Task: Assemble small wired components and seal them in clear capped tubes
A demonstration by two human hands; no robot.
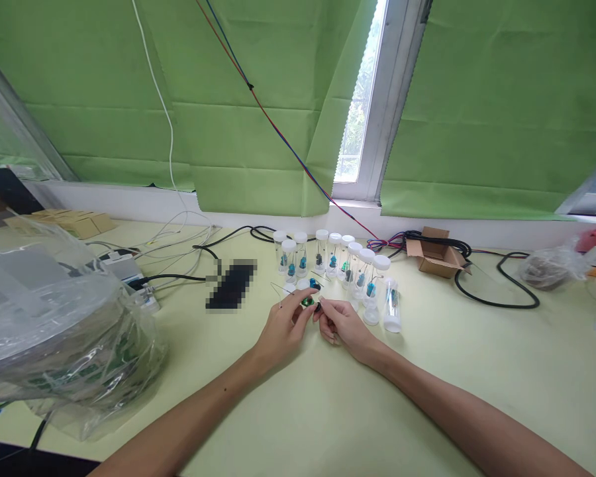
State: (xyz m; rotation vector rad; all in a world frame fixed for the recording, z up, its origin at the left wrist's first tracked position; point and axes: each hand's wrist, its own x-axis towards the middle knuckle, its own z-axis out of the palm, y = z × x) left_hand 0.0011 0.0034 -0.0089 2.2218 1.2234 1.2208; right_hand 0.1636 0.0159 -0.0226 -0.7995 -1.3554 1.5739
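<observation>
Just below centre of frame: left hand [284, 326], thumb and forefinger narrow around green piece [307, 301]. Close by on the right: right hand [345, 324], fingers curled inward, tips at small black piece [318, 307]; firmness of grip, cannot tell. Joined to green piece or merely touching: too small to tell. Blue piece [314, 284] just above left fingertips, partly hidden.

Beyond both hands, at centre: upright tubes [334, 255] with white caps, loosely clustered, blue or green bits inside most. To the right of cluster: another tube [392, 306], white end toward bottom of frame.

Right of centre: open box [438, 257], black cable [496, 306] looped nearby. Left of centre: dark slab [231, 285], blurred. Left edge: clear bag [97, 361], bulky, on pale table [298, 424].
</observation>
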